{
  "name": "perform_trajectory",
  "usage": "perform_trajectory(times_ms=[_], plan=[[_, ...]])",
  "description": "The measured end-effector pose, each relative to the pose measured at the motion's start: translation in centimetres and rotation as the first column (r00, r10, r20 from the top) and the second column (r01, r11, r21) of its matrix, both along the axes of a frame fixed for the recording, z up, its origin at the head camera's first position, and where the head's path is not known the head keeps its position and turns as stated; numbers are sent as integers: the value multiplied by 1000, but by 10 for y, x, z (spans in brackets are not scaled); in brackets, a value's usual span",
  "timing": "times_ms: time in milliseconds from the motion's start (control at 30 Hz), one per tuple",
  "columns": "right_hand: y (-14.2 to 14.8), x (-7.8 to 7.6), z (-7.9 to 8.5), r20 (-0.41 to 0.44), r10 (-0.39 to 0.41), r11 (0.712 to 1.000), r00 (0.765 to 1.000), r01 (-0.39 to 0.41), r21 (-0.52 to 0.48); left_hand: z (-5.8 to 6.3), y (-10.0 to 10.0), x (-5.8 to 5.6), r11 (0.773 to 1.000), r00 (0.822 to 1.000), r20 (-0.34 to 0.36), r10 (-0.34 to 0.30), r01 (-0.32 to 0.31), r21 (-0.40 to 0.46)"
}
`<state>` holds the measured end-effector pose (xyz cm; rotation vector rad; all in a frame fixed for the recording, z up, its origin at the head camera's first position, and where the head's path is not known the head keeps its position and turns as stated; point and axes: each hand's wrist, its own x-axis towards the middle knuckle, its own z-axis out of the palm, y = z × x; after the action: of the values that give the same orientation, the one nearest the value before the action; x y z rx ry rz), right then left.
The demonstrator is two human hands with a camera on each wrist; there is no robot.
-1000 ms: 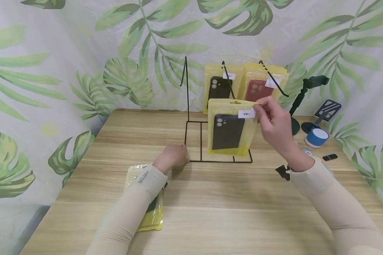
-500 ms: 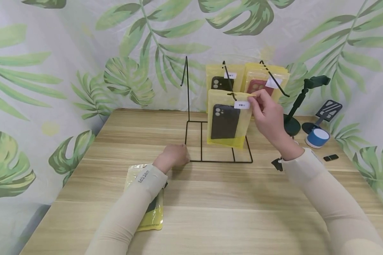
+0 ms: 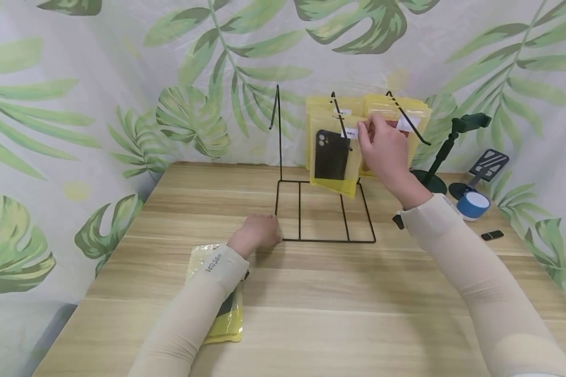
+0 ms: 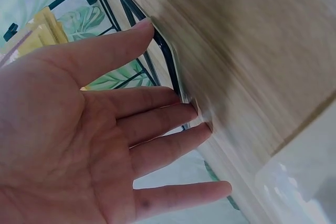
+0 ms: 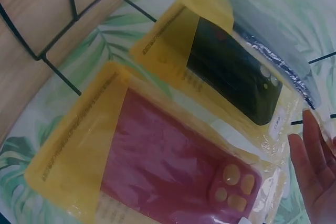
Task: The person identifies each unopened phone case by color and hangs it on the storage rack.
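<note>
My right hand [image 3: 387,152] pinches the upper right corner of a clear and yellow pouch with a black phone case [image 3: 331,157] in it. The pouch hangs on the middle hook of a black wire display rack [image 3: 327,241], partway along the hook. Behind it on that hook is another black phone case pouch [image 5: 231,72], and on the right hook hang pouches with a red phone case [image 5: 163,156] at the front. My left hand [image 3: 259,230] is at the front left corner of the rack's base. In the left wrist view its straight fingers and thumb touch the wire.
A further phone case pouch [image 3: 228,324] lies on the wooden table under the left forearm. The left hook [image 3: 274,107] bears no pouch. At the right stand a dark green stand [image 3: 438,162], a phone holder [image 3: 488,165], a blue roll [image 3: 473,205] and a small black stick [image 3: 492,235].
My right hand has moved back and up with the pouch, sliding it along the middle hook toward the pouches behind. My left hand has stayed at the rack's base.
</note>
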<state>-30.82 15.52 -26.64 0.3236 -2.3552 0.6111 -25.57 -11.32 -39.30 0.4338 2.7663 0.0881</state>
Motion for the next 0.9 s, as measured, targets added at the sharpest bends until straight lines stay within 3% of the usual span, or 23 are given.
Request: perform_trajectory(times_ms=[333, 533, 733, 900], plan=[[-3, -19, 3, 46, -58, 998, 997, 57, 27, -2, 2, 3, 1000, 1000, 2, -29, 29, 0], [0, -22, 1, 135, -63, 998, 989, 64, 3, -7, 2, 1, 999, 999, -9, -34, 34, -12], [8, -10, -3, 241, -66, 996, 968, 77, -34, -10, 0, 1, 999, 999, -33, -32, 32, -5], [21, 14, -17, 319, -78, 997, 944, 76, 18, -13, -7, -1, 999, 999, -24, -37, 38, 30]])
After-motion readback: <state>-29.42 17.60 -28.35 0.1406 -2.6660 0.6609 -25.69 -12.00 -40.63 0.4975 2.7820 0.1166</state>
